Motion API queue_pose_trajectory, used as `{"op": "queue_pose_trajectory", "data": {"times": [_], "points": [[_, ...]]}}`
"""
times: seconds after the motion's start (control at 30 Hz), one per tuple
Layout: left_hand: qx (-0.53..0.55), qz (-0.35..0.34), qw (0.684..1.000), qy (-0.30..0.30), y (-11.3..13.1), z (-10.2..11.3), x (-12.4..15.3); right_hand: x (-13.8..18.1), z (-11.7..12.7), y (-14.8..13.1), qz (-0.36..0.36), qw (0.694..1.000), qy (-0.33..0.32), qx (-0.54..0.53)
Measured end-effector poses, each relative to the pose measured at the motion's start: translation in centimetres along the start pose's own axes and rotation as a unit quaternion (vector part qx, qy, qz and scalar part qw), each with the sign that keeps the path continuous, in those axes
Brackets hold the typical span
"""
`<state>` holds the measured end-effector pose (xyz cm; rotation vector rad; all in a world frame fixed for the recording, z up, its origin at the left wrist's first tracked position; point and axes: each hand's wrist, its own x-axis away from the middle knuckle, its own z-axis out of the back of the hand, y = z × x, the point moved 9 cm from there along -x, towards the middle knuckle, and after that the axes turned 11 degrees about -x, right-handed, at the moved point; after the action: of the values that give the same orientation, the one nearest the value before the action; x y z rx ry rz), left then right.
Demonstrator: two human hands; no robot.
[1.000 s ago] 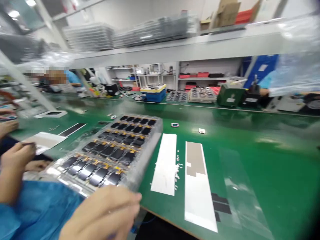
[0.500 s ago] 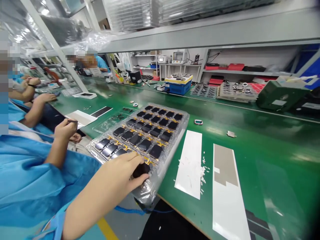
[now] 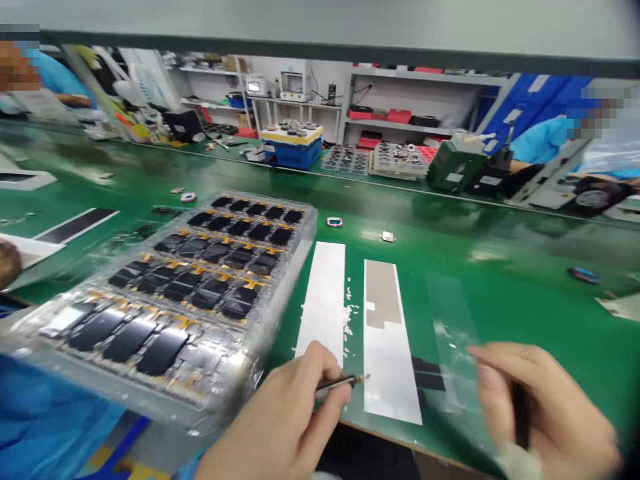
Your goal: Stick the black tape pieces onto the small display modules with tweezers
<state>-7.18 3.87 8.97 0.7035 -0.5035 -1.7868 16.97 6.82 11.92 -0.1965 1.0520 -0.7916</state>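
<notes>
My left hand pinches a thin black display module, seen nearly edge-on, between thumb and fingers. A small pinkish end sticks out on its right side. Over the green bench my right hand is closed, thumb against forefinger, and smeared by motion. Something dark and narrow shows in its palm, too blurred to name. To the left, a clear plastic tray holds rows of black display modules with orange flex cables. Its near right pocket has no module. Two white strips lie ahead of my hands, the right one partly grey-brown.
White scraps lie between the strips. Dark strips and a clear film are further right. Small watch-like cases sit on the bench. A co-worker's hand shows at the left edge. A shelf beam crosses overhead.
My left hand has lifted the display module out of the tray's near right pocket and brought it rightward to the white strips. My right hand has come into view. The camera has turned right.
</notes>
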Motion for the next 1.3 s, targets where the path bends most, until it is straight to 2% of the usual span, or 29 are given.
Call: {"op": "queue_pose_trajectory", "data": {"times": [0.07, 0.13, 0.2, 0.3, 0.47, 0.63, 0.77, 1.1, 1.3], "points": [[0.12, 0.022, 0.992, -0.039, -0.8, -3.5, -1.6, -1.9, -3.3, -1.2, 0.042, 0.998, -0.041, -0.036], [0.199, 0.056, 0.977, -0.048, -2.3, -6.0, -2.9, -3.0, -6.9, -0.7, 0.017, 0.992, -0.104, -0.074], [0.245, 0.083, 0.965, -0.052, -3.8, -7.7, -3.8, -3.0, -9.3, 0.3, -0.013, 0.985, -0.136, -0.103], [0.279, 0.102, 0.953, -0.052, -5.1, -8.9, -4.1, -1.7, -11.1, 1.1, -0.007, 0.98, -0.156, -0.122], [0.268, 0.116, 0.956, -0.041, -5.6, -8.9, -3.7, -0.1, -11.9, 0.5, 0.039, 0.982, -0.157, -0.095], [0.252, 0.112, 0.96, -0.042, -5.5, -9.0, -3.5, 0.3, -11.8, 0.0, 0.045, 0.986, -0.128, -0.091], [0.24, 0.11, 0.964, -0.035, -5.5, -8.9, -3.5, 0.9, -11.9, 0.1, 0.051, 0.986, -0.138, -0.075], [0.174, 0.101, 0.979, -0.008, -5.2, -8.0, -3.5, 0.1, -12.3, 0.6, -0.014, 0.982, -0.138, -0.126], [0.19, 0.103, 0.976, -0.007, -5.3, -8.2, -3.6, 0.3, -12.4, 1.3, -0.042, 0.979, -0.141, -0.138]]}}
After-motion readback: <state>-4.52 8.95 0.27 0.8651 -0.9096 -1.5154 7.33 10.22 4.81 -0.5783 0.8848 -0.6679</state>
